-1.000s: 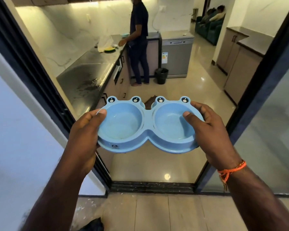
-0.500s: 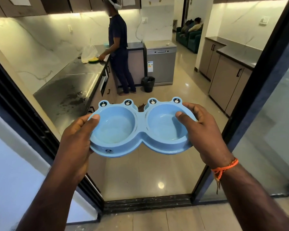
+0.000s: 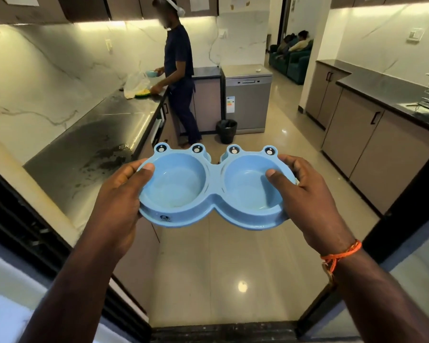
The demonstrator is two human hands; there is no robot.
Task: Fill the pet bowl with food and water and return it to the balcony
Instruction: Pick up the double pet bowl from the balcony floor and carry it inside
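Stepping in through the doorway now

The door sill [image 3: 223, 330] that sat mid-picture a second ago has slid to the bottom edge, so the camera's moved forward into the kitchen. View tipped up too: upper cabinets [image 3: 84, 8] and the right worktop [image 3: 382, 90] now show. The bowl [image 3: 216, 189] sits a bit lower and looks bigger, and the left worktop [image 3: 97, 134] is right alongside. The person [image 3: 181, 82] at the far end is closer, one hand now up by a blue dish [image 3: 151, 74].
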